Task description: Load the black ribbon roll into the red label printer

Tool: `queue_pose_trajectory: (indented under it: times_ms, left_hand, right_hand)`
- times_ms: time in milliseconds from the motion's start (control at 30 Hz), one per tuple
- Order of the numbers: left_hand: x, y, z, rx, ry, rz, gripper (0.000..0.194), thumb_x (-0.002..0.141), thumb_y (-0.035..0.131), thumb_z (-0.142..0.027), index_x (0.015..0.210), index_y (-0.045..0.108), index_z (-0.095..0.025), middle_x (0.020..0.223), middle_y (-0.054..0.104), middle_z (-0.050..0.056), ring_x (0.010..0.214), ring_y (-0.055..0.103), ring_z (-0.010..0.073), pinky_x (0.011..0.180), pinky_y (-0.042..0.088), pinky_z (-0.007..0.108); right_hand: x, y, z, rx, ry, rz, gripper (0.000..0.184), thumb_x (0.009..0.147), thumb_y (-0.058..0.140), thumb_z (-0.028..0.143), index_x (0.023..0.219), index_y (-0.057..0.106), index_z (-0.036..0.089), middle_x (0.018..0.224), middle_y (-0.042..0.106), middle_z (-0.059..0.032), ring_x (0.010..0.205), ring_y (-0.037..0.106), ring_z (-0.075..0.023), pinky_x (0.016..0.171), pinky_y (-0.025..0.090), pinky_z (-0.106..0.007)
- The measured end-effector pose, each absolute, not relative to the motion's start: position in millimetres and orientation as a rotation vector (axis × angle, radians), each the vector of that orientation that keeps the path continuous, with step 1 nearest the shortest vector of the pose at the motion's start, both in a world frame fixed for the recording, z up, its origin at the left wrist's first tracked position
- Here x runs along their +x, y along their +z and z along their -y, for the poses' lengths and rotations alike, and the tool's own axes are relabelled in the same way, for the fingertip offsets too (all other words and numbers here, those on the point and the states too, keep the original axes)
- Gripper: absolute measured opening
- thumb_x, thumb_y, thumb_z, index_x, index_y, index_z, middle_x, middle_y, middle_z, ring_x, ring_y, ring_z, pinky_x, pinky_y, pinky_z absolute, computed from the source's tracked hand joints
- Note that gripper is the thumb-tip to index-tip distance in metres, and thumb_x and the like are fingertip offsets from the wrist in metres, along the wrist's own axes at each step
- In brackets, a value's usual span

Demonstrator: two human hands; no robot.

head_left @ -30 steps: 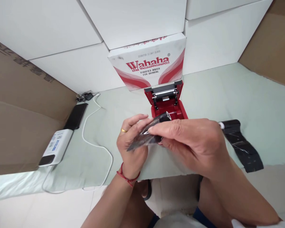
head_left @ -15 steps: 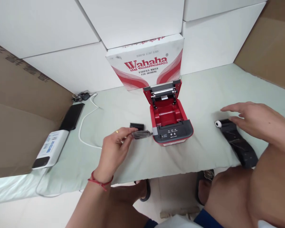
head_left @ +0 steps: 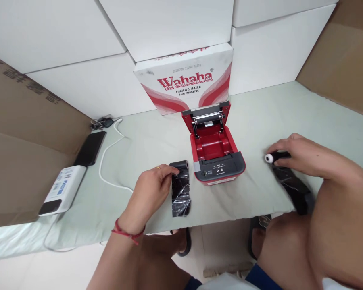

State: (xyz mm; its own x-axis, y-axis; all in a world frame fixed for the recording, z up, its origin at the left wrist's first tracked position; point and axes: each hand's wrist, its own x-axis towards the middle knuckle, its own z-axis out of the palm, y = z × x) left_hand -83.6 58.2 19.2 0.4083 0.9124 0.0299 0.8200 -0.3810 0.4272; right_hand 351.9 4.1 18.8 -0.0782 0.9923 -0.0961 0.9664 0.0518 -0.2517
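A pale green cloth [head_left: 151,139] covers the surface, with white boxes [head_left: 81,36] stacked along the far side and a Wahaha carton [head_left: 184,80] before them. In the middle stands a red device [head_left: 213,149], its lid raised at the far end. Just left of it lies a black film roll [head_left: 180,193], its loose strip toward the near edge; the left hand [head_left: 148,189] touches it, fingers drawn narrow, though I cannot tell whether they grip. At right, the right hand [head_left: 302,155] holds a second roll [head_left: 292,185] between thumb and fingers, its strip trailing nearward.
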Motion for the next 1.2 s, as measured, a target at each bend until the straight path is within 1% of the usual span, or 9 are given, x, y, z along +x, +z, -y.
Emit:
queue_pose_trajectory:
  times_ms: [100, 200, 333, 500, 633, 733, 867, 1000, 1200]
  left_hand:
    - [-71.3, 18.2, -54.6, 2.356, 0.489, -1.426, 0.038, 0.096, 0.044, -0.019, 0.101, 0.081, -0.023, 0.102, 0.086, 0.003, 0.086, 0.081, 0.0224, 0.08, 0.062, 0.034]
    - [-58.3, 17.1, -49.7, 2.398, 0.576, -1.302, 0.038, 0.095, 0.043, -0.014, 0.1, 0.08, -0.022, 0.1, 0.085, 0.002, 0.082, 0.08, 0.0188, 0.077, 0.06, 0.03]
    - [-44.8, 17.4, -45.1, 2.436, 0.608, -1.229, 0.034, 0.09, 0.042, -0.007, 0.082, 0.073, -0.021, 0.081, 0.077, 0.002, 0.074, 0.074, 0.0169, 0.069, 0.055, 0.026]
    - [-39.1, 17.2, -44.1, 2.401, 0.803, -1.238, 0.035, 0.092, 0.043, -0.004, 0.089, 0.073, -0.021, 0.096, 0.081, 0.002, 0.085, 0.076, 0.015, 0.079, 0.057, 0.025]
    - [-33.5, 15.8, -41.8, 2.342, 1.044, -1.289, 0.03, 0.096, 0.047, -0.005, 0.087, 0.071, -0.021, 0.103, 0.082, 0.002, 0.095, 0.078, 0.0153, 0.084, 0.059, 0.026]
    - [-26.8, 15.4, -37.4, 2.3, 1.106, -1.347, 0.028, 0.096, 0.048, -0.005, 0.086, 0.069, -0.021, 0.108, 0.082, 0.004, 0.097, 0.078, 0.0161, 0.078, 0.059, 0.026]
    - [-20.5, 13.0, -30.0, 2.3, 1.178, -1.383, 0.023, 0.098, 0.051, -0.006, 0.094, 0.069, -0.02, 0.126, 0.077, 0.009, 0.1, 0.076, 0.0186, 0.074, 0.059, 0.029]
    - [-19.5, 8.5, -22.3, 2.402, 1.283, -1.245, 0.033, 0.094, 0.054, -0.005, 0.12, 0.068, -0.021, 0.139, 0.065, 0.015, 0.115, 0.069, 0.0237, 0.084, 0.062, 0.036]
    - [-19.9, 3.5, -8.3, 2.601, 1.278, -0.889, 0.044, 0.088, 0.063, -0.005, 0.13, 0.064, -0.017, 0.137, 0.063, 0.018, 0.104, 0.066, 0.0231, 0.085, 0.058, 0.037]
  right_hand:
    - [320.3, 28.4, -9.5, -1.918, 0.609, 2.356, 0.031, 0.092, 0.064, 0.018, 0.116, 0.081, 0.029, 0.105, 0.08, -0.0077, 0.104, 0.061, -0.0307, 0.087, 0.052, -0.041]
    - [282.8, 36.1, -13.2, -1.767, 0.584, 2.456, 0.018, 0.092, 0.063, 0.019, 0.103, 0.076, 0.024, 0.098, 0.076, -0.0085, 0.101, 0.058, -0.0308, 0.084, 0.049, -0.041]
    - [260.2, 42.3, -10.6, -1.688, 0.571, 2.489, 0.01, 0.095, 0.062, 0.022, 0.087, 0.068, 0.022, 0.09, 0.072, -0.0097, 0.096, 0.056, -0.0297, 0.081, 0.048, -0.042]
    - [284.7, 73.4, 10.4, -1.489, 0.637, 2.346, 0.022, 0.103, 0.059, 0.036, 0.112, 0.078, 0.029, 0.104, 0.077, -0.0068, 0.096, 0.065, -0.0272, 0.08, 0.052, -0.04]
    - [287.5, 100.4, 23.2, -1.479, 0.541, 2.158, 0.033, 0.104, 0.061, 0.051, 0.128, 0.077, 0.034, 0.105, 0.079, -0.0042, 0.091, 0.07, -0.0253, 0.073, 0.052, -0.036]
    - [264.0, 99.0, 12.9, -1.432, 0.372, 2.093, 0.033, 0.105, 0.059, 0.041, 0.132, 0.075, 0.032, 0.115, 0.081, -0.0041, 0.101, 0.071, -0.0281, 0.084, 0.054, -0.04]
    - [226.2, 79.1, -15.0, -1.309, 0.258, 2.127, 0.034, 0.106, 0.052, 0.027, 0.132, 0.074, 0.023, 0.124, 0.08, -0.0086, 0.105, 0.062, -0.0312, 0.094, 0.051, -0.048]
    - [207.4, 61.9, -35.8, -1.329, 0.313, 2.163, 0.032, 0.105, 0.05, 0.021, 0.124, 0.075, 0.021, 0.119, 0.079, -0.0127, 0.113, 0.056, -0.0336, 0.097, 0.049, -0.051]
    - [199.4, 49.5, -54.0, -1.436, 0.443, 2.258, 0.025, 0.1, 0.05, 0.015, 0.109, 0.073, 0.021, 0.105, 0.074, -0.0121, 0.115, 0.055, -0.0335, 0.097, 0.048, -0.049]
